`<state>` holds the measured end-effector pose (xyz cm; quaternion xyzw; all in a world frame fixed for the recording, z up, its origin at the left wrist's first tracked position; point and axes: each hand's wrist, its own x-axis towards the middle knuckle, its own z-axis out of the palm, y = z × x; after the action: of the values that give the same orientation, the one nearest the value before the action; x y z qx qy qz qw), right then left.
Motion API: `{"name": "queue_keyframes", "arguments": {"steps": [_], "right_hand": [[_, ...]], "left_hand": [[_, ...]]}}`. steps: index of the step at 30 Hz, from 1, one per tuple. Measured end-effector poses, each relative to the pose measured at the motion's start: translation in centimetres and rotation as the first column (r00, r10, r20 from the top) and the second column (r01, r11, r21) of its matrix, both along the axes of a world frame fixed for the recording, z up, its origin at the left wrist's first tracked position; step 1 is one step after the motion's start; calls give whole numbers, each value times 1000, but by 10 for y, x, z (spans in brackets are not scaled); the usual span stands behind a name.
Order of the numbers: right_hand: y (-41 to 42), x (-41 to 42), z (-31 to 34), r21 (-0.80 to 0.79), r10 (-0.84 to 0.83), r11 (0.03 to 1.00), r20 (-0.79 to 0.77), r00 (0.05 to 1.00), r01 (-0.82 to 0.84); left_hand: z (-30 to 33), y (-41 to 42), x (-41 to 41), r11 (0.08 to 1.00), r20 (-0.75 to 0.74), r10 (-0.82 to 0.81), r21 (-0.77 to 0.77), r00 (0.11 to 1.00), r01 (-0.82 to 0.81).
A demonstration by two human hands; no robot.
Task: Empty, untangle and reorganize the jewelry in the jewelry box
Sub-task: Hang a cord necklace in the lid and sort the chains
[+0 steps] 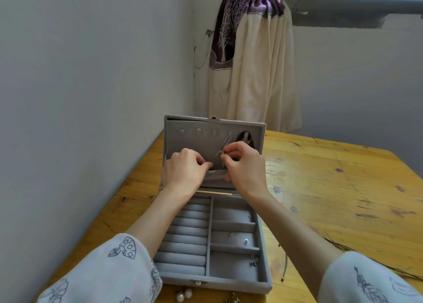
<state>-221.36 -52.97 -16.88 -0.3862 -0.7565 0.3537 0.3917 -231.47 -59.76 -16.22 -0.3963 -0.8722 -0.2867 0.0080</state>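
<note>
A: The open velvet-lined jewelry box (261,286) is grey all over, lid (194,142), ring rolls (183,238) and dividers alike; its small front clasp (197,282) looks pale metal.

B: And the wooden table (332,188) is honey-yellow with dark knots and scuffs; the two round pearl pieces (184,295) at the near edge are glossy white.

A: The loose sleeves (109,270) are light grey with dark blue line drawings, diamonds and feathers; the thin chain (225,146) on the lid is silver.

B: The hanging cloth (263,73) is cream; the scarf (235,21) over it is purple with white tree shapes; the walls (80,85) are pale bluish-grey.
</note>
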Motion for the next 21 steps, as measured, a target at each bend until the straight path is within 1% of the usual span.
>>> {"name": "queue_keyframes", "arguments": {"steps": [2, 4, 7, 10, 13, 16, 18, 21], "right_hand": [[-1, 1, 0, 118, -21, 993, 104, 994, 9], [-2, 5, -1, 205, -32, 979, 173, 984, -4], [-5, 12, -3, 243, -16, 970, 201, 979, -34], [-10, 23, -1, 231, 8, 972, 163, 987, -46], [-21, 43, 4, 209, 50, 974, 161, 986, -84], [-34, 75, 8, 150, 94, 981, 168, 981, -120], [-43, 104, 6, 103, 94, 988, 177, 980, -114], [-54, 156, -4, -2, 98, 995, 218, 971, -100]], "left_hand": [[0, -2, 2, 1000, -3, -18, -21, 1000, 18], [1, -6, 4, 999, -18, -34, -27, 999, 34], [1, -13, 7, 998, -28, -65, 1, 998, 65], [-1, -24, 12, 992, -18, -129, 15, 991, 129], [0, -38, 23, 979, 28, -202, 18, 979, 202], [5, -52, 48, 964, 66, -260, 73, 963, 255], [4, -61, 73, 943, 89, -328, 92, 941, 320], [-4, -73, 118, 885, 144, -465, 56, 874, 462]]}}
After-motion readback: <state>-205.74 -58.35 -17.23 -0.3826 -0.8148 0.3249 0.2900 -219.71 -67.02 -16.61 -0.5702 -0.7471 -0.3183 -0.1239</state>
